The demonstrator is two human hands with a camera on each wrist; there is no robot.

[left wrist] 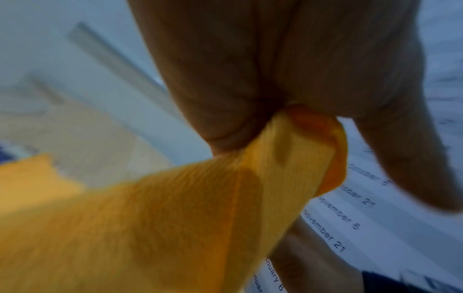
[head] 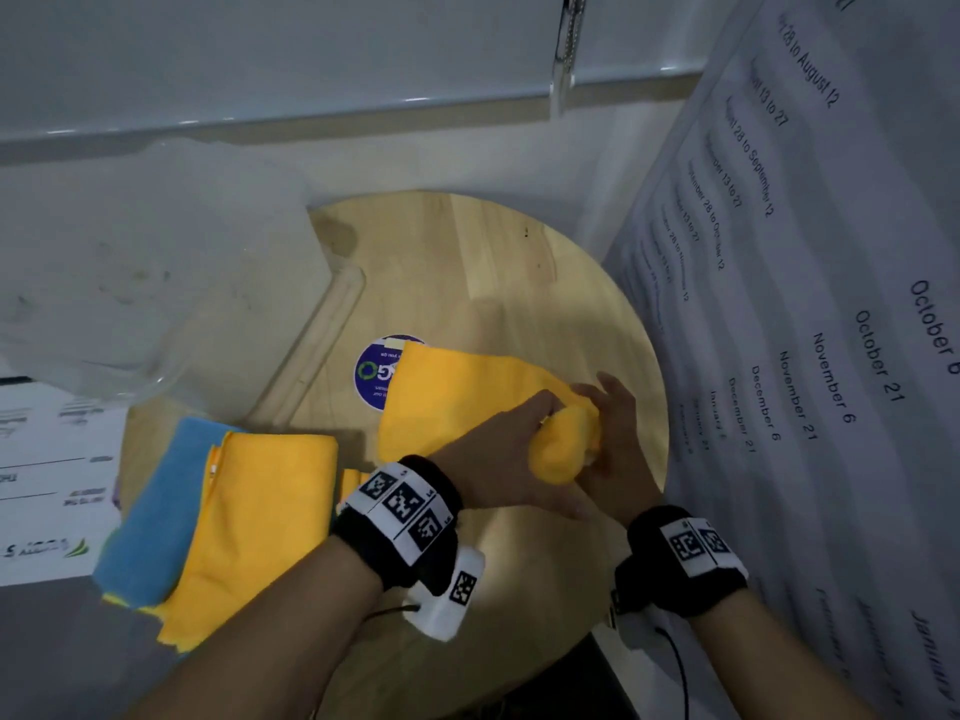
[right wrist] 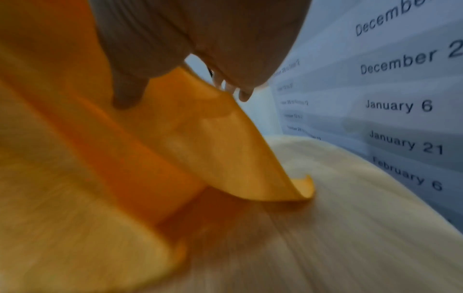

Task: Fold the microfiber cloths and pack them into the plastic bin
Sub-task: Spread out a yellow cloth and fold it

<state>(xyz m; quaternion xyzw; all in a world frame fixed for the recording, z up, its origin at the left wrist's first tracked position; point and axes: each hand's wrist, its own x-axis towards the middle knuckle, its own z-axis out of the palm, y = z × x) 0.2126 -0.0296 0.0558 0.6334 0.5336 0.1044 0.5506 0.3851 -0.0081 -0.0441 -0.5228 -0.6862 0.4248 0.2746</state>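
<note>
Hands together, we grip the yellow cloth (head: pixel 457 392): left hand (head: pixel 498 454) bunching its edge, right hand (head: pixel 618 449) pinching alongside, above the round table (head: pixel 519 252).

A round, pale wooden tabletop (head: pixel 493 262) carries a clear plastic bin (head: pixel 156 283) at its far left, a stack of blue and yellow cloths (head: pixel 223 511) at its near left, a round blue sticker (head: pixel 376 374) near the middle, and a yellow cloth (head: pixel 457 392) partly covering that sticker.

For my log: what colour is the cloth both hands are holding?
Yellow-orange cloth; head view shows it best, held by left hand and right hand.
</note>
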